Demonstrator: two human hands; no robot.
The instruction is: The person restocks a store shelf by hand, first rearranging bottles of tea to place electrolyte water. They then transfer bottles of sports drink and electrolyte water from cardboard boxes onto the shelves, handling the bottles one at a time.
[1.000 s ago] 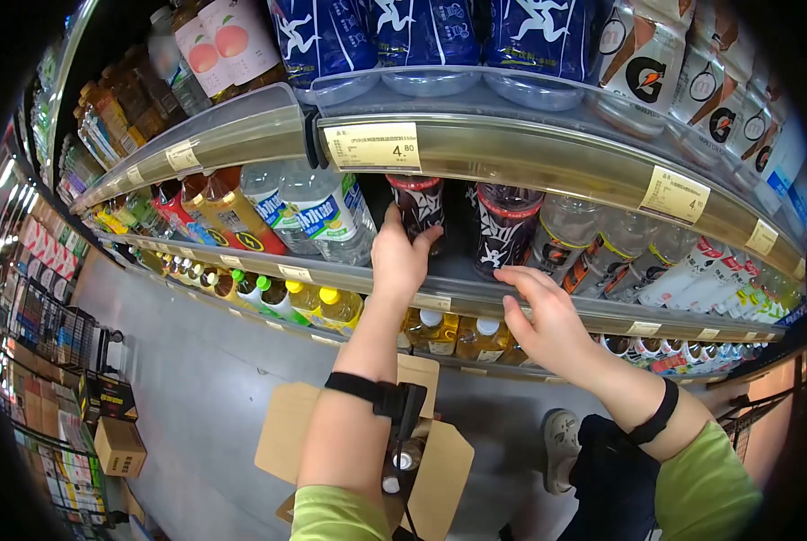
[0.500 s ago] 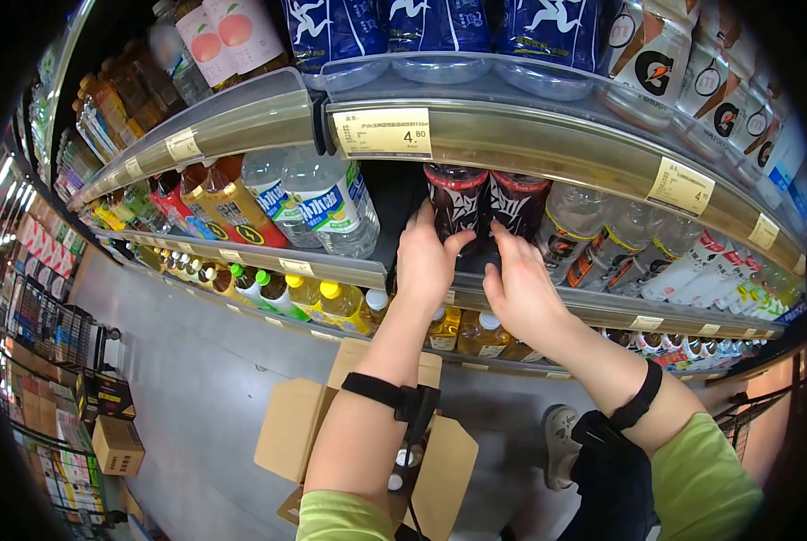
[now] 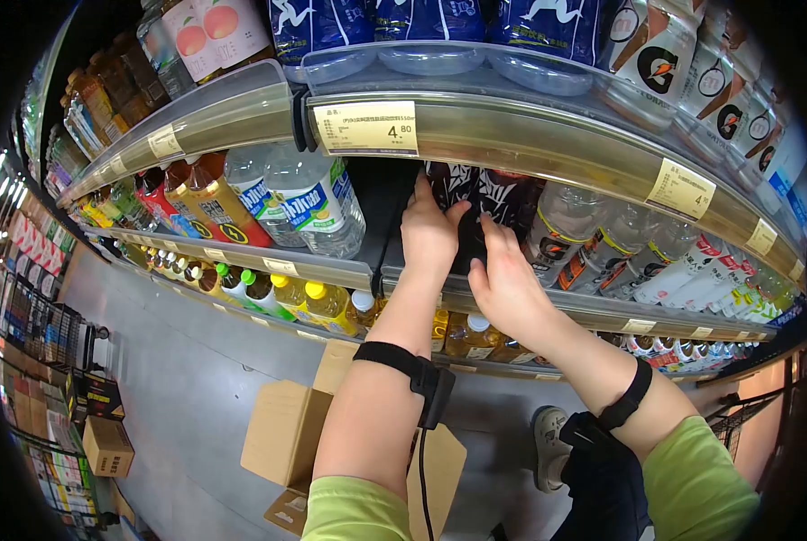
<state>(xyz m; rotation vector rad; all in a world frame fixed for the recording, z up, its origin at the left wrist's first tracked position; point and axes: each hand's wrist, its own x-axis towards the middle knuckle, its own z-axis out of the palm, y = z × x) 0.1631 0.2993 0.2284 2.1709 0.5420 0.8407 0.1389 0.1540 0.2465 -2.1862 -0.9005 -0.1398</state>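
Note:
Two dark bottles with white jagged graphics stand side by side on the middle shelf, partly under the ledge above. My left hand curves around the left side of the left dark bottle, its thumb across the front. Against the front of the right dark bottle rest the outstretched fingers of my right hand, with the thumb apart. The bottles' tops are hidden by the ledge, and their lower parts are in shadow or behind my hands.
Clear bottles with a blue label stand left of a dark gap, and sports drink bottles to the right. A price tag hangs on the upper ledge. Below is an opened cardboard box; a wire cart stands far left.
Both dark bottles now sit deeper under the ledge, and my hands have moved in with them. The view has shifted slightly, and my left forearm covers more of the cardboard box.

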